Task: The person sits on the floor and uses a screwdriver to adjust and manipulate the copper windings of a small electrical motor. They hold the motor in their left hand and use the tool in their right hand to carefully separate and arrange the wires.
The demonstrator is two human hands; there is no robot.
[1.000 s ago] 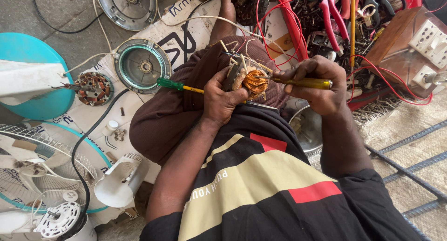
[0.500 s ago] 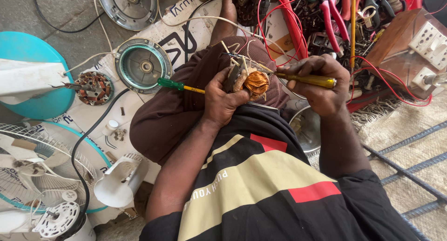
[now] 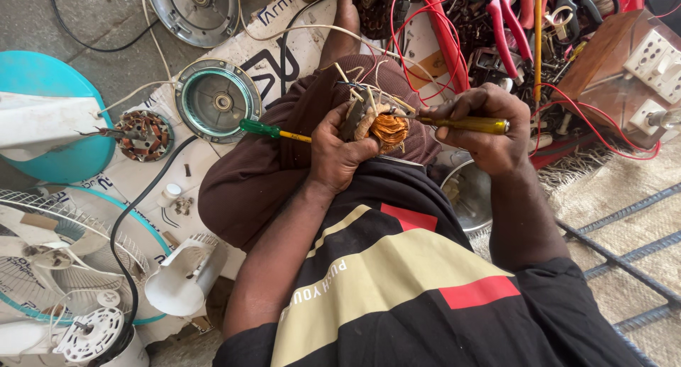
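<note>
My left hand [image 3: 339, 153] grips a small fan motor stator [image 3: 376, 126] with copper windings and loose white wires, held above my lap. My right hand [image 3: 489, 129] holds a yellow-handled screwdriver [image 3: 464, 124] whose tip points left into the windings. A green-handled screwdriver [image 3: 266, 129] lies across my brown trouser leg just left of my left hand.
On the floor at left lie a round teal motor housing [image 3: 216, 99], another wound stator [image 3: 145, 134], a metal end cover [image 3: 198, 9], a fan guard with blades [image 3: 50, 264] and a white motor casing [image 3: 184, 275]. Pliers, red wires and a switch board [image 3: 656, 62] crowd the upper right.
My right hand has shifted slightly, bringing the yellow screwdriver's tip closer into the windings. My left hand keeps the stator in the same place.
</note>
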